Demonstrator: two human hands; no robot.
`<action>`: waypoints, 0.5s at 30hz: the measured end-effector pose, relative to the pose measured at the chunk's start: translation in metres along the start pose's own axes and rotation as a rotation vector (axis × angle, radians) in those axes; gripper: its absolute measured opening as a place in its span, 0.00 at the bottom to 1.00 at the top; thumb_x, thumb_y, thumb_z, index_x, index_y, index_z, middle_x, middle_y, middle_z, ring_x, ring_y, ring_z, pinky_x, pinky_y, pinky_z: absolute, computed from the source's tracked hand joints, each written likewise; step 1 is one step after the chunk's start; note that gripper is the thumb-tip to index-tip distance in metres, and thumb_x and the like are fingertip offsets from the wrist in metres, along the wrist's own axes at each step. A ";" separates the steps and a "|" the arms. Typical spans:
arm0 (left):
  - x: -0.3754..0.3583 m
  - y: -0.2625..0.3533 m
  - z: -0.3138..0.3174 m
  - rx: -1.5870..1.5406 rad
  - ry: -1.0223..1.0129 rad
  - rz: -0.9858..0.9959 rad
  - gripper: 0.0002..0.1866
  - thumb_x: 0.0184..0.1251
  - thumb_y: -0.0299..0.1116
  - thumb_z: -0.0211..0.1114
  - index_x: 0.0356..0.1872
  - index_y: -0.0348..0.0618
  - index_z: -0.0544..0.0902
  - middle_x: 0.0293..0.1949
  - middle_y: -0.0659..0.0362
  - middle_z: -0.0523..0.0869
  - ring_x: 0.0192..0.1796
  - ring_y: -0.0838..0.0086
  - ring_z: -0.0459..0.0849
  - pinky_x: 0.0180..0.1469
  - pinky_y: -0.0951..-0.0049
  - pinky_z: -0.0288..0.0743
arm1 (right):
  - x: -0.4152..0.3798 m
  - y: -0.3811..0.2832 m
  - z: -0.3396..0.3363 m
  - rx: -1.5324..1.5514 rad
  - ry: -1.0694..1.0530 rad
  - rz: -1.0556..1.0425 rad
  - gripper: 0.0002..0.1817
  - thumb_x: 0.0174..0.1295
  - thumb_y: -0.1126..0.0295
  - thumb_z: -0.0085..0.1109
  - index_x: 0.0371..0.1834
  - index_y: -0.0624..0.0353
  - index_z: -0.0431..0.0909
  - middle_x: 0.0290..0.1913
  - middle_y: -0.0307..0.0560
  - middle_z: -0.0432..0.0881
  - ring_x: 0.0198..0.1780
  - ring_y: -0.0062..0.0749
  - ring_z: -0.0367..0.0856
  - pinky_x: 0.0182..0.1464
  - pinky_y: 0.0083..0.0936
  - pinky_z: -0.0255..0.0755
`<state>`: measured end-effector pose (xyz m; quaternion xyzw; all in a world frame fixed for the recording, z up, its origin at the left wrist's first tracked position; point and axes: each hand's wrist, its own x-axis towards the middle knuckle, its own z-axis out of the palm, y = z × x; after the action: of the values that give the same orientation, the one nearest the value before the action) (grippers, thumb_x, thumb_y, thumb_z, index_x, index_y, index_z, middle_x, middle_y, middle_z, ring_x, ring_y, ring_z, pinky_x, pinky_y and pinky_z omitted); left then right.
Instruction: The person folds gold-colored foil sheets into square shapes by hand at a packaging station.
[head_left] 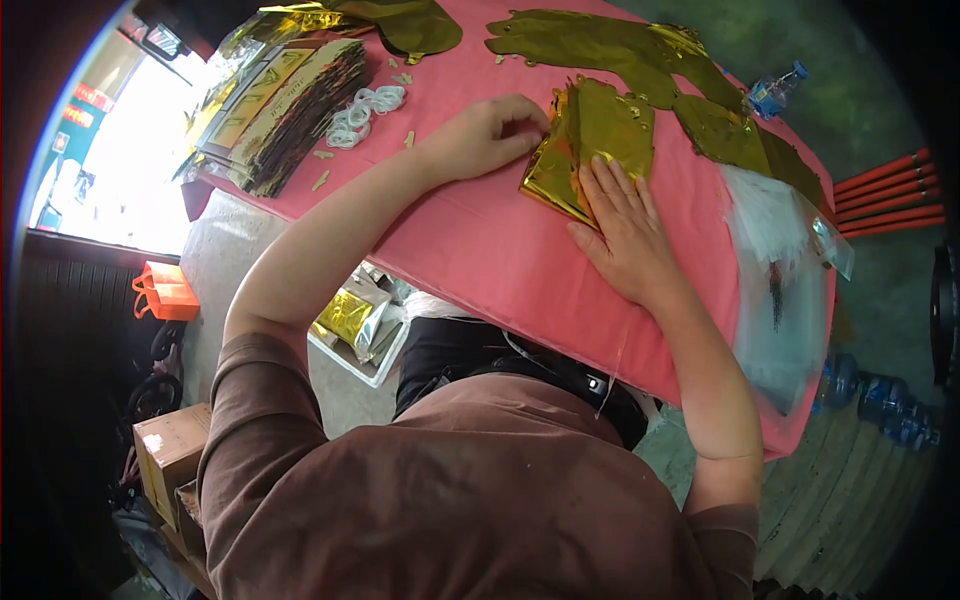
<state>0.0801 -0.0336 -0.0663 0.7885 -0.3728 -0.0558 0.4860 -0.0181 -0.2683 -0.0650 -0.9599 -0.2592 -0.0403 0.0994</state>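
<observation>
- The table (500, 250) is covered in pink cloth and runs from the far left to the near right in front of me.
- Loose gold foil sheets (620, 50) lie spread at the far side. A stack of packed gold packets (275, 105) sits at the far left.
- The folded gold foil piece (590, 140) lies mid-table, just beyond my hands.
- My right hand (625, 225) rests flat, fingers spread, palm down on the near edge of the foil, pinning it without gripping.
- My left hand (490, 135) is curled, fingertips pinching the foil's left corner.
- Step in hand, as I judge it: flattening and squaring the fold.
- The next move likely calls for firm pressure along the crease while the corner stays aligned.
- A coil of white string (365, 112) lies left of my left hand.
</observation>
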 end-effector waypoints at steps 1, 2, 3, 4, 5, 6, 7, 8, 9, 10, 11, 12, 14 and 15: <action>-0.001 0.000 0.000 0.187 -0.011 0.082 0.15 0.59 0.22 0.58 0.48 0.37 0.78 0.50 0.52 0.80 0.53 0.62 0.78 0.57 0.70 0.70 | 0.000 0.000 0.001 0.003 0.003 -0.004 0.34 0.67 0.50 0.41 0.71 0.59 0.52 0.73 0.53 0.51 0.75 0.40 0.44 0.73 0.41 0.34; -0.001 0.001 0.001 0.187 -0.009 0.082 0.15 0.59 0.22 0.58 0.48 0.37 0.78 0.50 0.52 0.80 0.53 0.62 0.78 0.57 0.70 0.70 | 0.000 0.001 0.001 0.005 0.005 -0.008 0.34 0.67 0.50 0.42 0.71 0.59 0.52 0.73 0.53 0.51 0.75 0.40 0.44 0.73 0.41 0.34; -0.001 0.002 0.002 0.258 -0.021 0.170 0.14 0.59 0.23 0.58 0.47 0.37 0.79 0.49 0.51 0.80 0.53 0.61 0.77 0.57 0.68 0.69 | 0.000 0.001 0.000 0.004 0.005 -0.010 0.34 0.67 0.50 0.42 0.71 0.59 0.52 0.73 0.53 0.51 0.75 0.40 0.44 0.73 0.41 0.34; -0.002 0.003 0.004 0.330 -0.032 0.257 0.13 0.58 0.24 0.58 0.46 0.37 0.80 0.48 0.51 0.80 0.53 0.59 0.77 0.56 0.66 0.69 | 0.000 0.001 0.000 0.006 0.003 -0.010 0.34 0.67 0.50 0.42 0.71 0.59 0.52 0.73 0.53 0.51 0.75 0.40 0.44 0.73 0.41 0.34; -0.002 0.003 0.005 0.332 -0.028 0.256 0.13 0.58 0.24 0.58 0.46 0.37 0.80 0.48 0.51 0.80 0.53 0.59 0.77 0.56 0.66 0.69 | 0.000 0.001 -0.001 0.009 0.002 -0.011 0.34 0.66 0.50 0.42 0.71 0.59 0.52 0.73 0.53 0.51 0.75 0.40 0.44 0.73 0.41 0.34; -0.002 0.004 0.007 0.391 -0.032 0.315 0.14 0.58 0.25 0.58 0.46 0.36 0.80 0.48 0.51 0.80 0.54 0.59 0.75 0.58 0.64 0.68 | 0.001 0.001 -0.001 0.008 0.002 -0.015 0.34 0.66 0.50 0.42 0.71 0.59 0.52 0.73 0.53 0.51 0.75 0.40 0.44 0.73 0.41 0.34; -0.001 0.004 0.009 0.451 -0.037 0.374 0.15 0.57 0.26 0.58 0.46 0.36 0.80 0.47 0.51 0.80 0.55 0.58 0.74 0.59 0.62 0.66 | 0.001 0.001 0.000 0.005 -0.001 -0.012 0.34 0.66 0.51 0.42 0.71 0.59 0.52 0.73 0.53 0.51 0.75 0.40 0.44 0.73 0.40 0.34; 0.000 0.004 0.009 0.452 -0.035 0.372 0.15 0.57 0.26 0.58 0.46 0.36 0.80 0.47 0.51 0.80 0.55 0.58 0.74 0.59 0.62 0.66 | 0.000 0.001 0.000 0.003 -0.004 -0.008 0.34 0.66 0.51 0.42 0.71 0.59 0.52 0.73 0.53 0.51 0.75 0.41 0.44 0.73 0.40 0.34; 0.001 0.005 0.009 0.468 -0.070 0.362 0.15 0.57 0.26 0.58 0.46 0.36 0.80 0.47 0.52 0.80 0.56 0.57 0.73 0.60 0.61 0.65 | 0.000 0.001 -0.001 0.004 -0.005 -0.015 0.34 0.66 0.51 0.42 0.71 0.59 0.52 0.73 0.53 0.51 0.75 0.41 0.44 0.73 0.40 0.34; 0.000 0.006 0.008 0.488 -0.106 0.349 0.15 0.57 0.27 0.58 0.46 0.36 0.80 0.48 0.52 0.80 0.57 0.57 0.72 0.61 0.60 0.64 | 0.000 0.000 -0.003 0.018 -0.007 -0.008 0.34 0.66 0.51 0.42 0.71 0.59 0.52 0.73 0.53 0.51 0.75 0.41 0.44 0.73 0.40 0.34; -0.001 0.003 0.007 0.493 -0.102 0.342 0.15 0.57 0.27 0.58 0.46 0.36 0.80 0.48 0.52 0.80 0.57 0.57 0.72 0.61 0.60 0.64 | 0.001 -0.001 -0.003 0.032 -0.008 0.001 0.34 0.66 0.51 0.42 0.71 0.59 0.52 0.73 0.52 0.51 0.75 0.41 0.44 0.73 0.40 0.34; 0.001 0.000 0.006 0.472 -0.118 0.337 0.16 0.57 0.27 0.58 0.47 0.36 0.79 0.48 0.52 0.80 0.57 0.58 0.72 0.61 0.62 0.64 | 0.002 -0.002 -0.003 0.034 -0.009 -0.004 0.34 0.66 0.51 0.42 0.71 0.59 0.52 0.73 0.52 0.51 0.75 0.41 0.44 0.73 0.40 0.34; 0.004 -0.008 0.005 0.444 -0.138 0.339 0.16 0.58 0.27 0.57 0.48 0.36 0.78 0.48 0.52 0.80 0.57 0.60 0.73 0.60 0.63 0.64 | 0.001 -0.001 -0.003 0.028 -0.013 0.002 0.34 0.66 0.51 0.43 0.71 0.59 0.52 0.73 0.52 0.50 0.75 0.41 0.44 0.73 0.40 0.34; 0.004 -0.006 0.004 0.254 -0.108 0.179 0.17 0.59 0.27 0.57 0.50 0.36 0.76 0.48 0.52 0.80 0.57 0.62 0.73 0.60 0.65 0.64 | 0.000 -0.001 -0.003 0.026 -0.015 0.008 0.34 0.66 0.51 0.43 0.71 0.59 0.52 0.73 0.52 0.50 0.75 0.41 0.44 0.73 0.40 0.34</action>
<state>0.0846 -0.0372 -0.0721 0.8031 -0.4713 -0.0069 0.3644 -0.0184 -0.2680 -0.0621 -0.9598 -0.2565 -0.0294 0.1101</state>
